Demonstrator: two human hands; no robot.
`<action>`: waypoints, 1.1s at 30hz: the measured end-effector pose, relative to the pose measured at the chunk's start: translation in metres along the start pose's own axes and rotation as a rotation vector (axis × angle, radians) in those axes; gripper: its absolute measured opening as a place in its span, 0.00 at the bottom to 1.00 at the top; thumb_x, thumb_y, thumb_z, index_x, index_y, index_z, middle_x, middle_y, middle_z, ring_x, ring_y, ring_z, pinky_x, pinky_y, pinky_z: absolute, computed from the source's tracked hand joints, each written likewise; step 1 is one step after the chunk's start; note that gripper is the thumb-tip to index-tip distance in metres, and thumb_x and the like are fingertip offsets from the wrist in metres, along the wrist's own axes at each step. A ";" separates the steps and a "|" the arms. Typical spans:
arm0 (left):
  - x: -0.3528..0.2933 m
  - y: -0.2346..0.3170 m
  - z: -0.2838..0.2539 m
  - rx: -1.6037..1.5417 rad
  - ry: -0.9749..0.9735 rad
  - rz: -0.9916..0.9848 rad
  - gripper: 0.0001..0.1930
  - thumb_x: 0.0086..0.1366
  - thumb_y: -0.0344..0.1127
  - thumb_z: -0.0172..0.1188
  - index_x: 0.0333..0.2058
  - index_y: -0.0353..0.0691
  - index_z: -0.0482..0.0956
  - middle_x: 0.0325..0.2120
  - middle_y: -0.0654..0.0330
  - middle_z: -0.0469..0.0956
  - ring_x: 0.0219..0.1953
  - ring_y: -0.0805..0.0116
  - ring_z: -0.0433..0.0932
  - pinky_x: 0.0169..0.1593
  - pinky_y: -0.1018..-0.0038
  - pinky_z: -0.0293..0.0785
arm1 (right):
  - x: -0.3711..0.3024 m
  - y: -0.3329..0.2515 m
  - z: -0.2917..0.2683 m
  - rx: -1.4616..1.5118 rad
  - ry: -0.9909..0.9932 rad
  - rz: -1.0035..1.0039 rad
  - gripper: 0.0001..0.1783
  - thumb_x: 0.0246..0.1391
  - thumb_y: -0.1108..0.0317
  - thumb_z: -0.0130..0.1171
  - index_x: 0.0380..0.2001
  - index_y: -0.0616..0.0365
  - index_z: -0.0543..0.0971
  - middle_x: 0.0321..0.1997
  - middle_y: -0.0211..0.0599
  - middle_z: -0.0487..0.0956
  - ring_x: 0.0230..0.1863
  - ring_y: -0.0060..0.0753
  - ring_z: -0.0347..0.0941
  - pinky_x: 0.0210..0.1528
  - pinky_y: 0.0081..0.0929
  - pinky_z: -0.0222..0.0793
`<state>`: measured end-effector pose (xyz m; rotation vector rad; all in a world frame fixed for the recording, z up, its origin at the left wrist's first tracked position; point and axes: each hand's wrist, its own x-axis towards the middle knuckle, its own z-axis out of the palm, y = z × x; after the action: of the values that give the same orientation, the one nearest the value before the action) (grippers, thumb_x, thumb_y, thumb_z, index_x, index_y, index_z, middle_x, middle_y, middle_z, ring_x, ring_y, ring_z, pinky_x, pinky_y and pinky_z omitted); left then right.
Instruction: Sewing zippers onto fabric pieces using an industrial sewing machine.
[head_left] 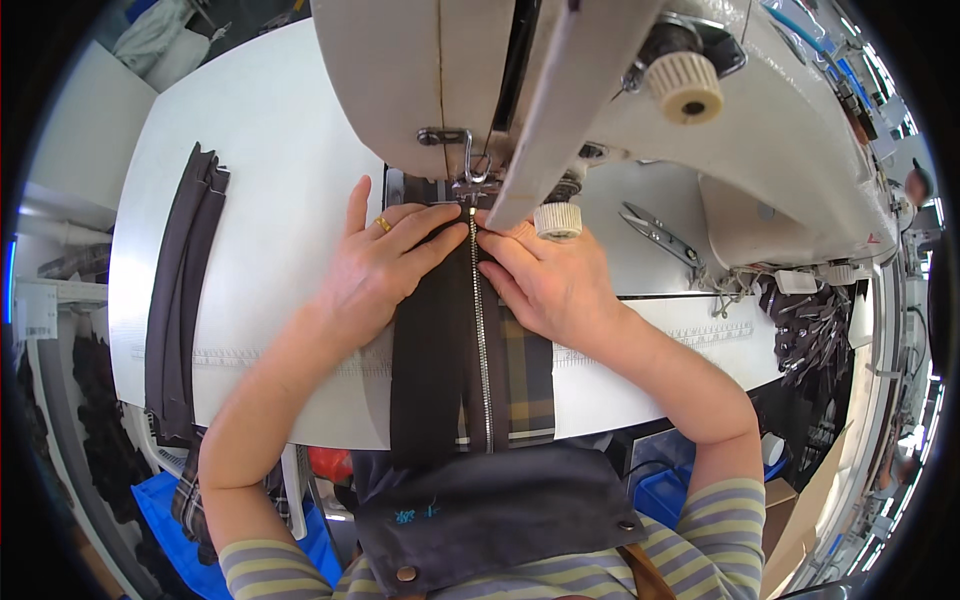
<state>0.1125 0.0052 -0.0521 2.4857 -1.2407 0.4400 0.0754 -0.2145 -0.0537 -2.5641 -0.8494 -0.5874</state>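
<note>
Grip first, as I watch from my station: left hand (385, 255) unclenched, outermost finger standing apart, the others extended and pressing on a long matte-black cloth strip (426, 375). Right hand (550, 275) palm down, fingers bent onto the work; a slanted machine bar (565, 105) covers some fingertips, so I cannot tell whether it pinches or merely presses. Between the hands, a silver-toothed metal zipper (481, 340) on dark tape, running from just before the steel presser foot (474, 188) to the near edge of the white table (270, 150). Right of it, yellow-and-black plaid cloth (530, 385). Above, the cream sewing machine (385, 75). Farther out: folded dark cloth strips (183, 300) left, steel scissors (660, 235) right
</note>
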 end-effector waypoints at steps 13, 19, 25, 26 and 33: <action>0.002 0.000 -0.002 -0.043 0.018 -0.029 0.20 0.55 0.27 0.55 0.48 0.45 0.80 0.50 0.63 0.75 0.51 0.67 0.74 0.65 0.42 0.45 | 0.000 0.000 -0.001 0.006 -0.018 0.015 0.15 0.45 0.66 0.66 0.38 0.56 0.77 0.39 0.30 0.76 0.45 0.36 0.69 0.40 0.32 0.66; 0.003 0.001 -0.002 -0.056 0.005 -0.038 0.20 0.54 0.27 0.55 0.48 0.45 0.80 0.51 0.64 0.75 0.51 0.67 0.74 0.66 0.43 0.44 | 0.002 0.000 -0.004 0.016 -0.014 0.014 0.14 0.46 0.67 0.65 0.38 0.56 0.78 0.44 0.30 0.77 0.38 0.35 0.73 0.37 0.32 0.68; 0.002 -0.001 -0.002 -0.062 0.004 -0.037 0.20 0.54 0.27 0.54 0.47 0.45 0.80 0.51 0.64 0.76 0.51 0.67 0.74 0.66 0.43 0.44 | 0.001 0.000 -0.002 0.010 -0.010 0.008 0.14 0.46 0.67 0.65 0.38 0.56 0.78 0.43 0.30 0.77 0.38 0.35 0.73 0.37 0.32 0.68; 0.002 -0.004 -0.002 -0.047 -0.021 -0.028 0.21 0.53 0.27 0.56 0.48 0.45 0.79 0.51 0.64 0.75 0.52 0.67 0.74 0.66 0.42 0.44 | 0.000 0.000 -0.001 0.002 -0.022 0.014 0.16 0.45 0.66 0.66 0.39 0.56 0.78 0.38 0.30 0.76 0.44 0.36 0.69 0.41 0.33 0.66; 0.001 0.001 -0.009 -0.068 -0.122 -0.011 0.32 0.45 0.25 0.63 0.54 0.49 0.75 0.56 0.65 0.71 0.55 0.66 0.71 0.65 0.36 0.43 | -0.001 0.002 0.001 0.032 -0.007 0.014 0.15 0.44 0.65 0.66 0.37 0.56 0.77 0.36 0.31 0.76 0.44 0.37 0.69 0.41 0.33 0.67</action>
<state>0.1116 0.0076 -0.0434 2.4924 -1.2653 0.2417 0.0765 -0.2162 -0.0556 -2.5431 -0.8355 -0.5563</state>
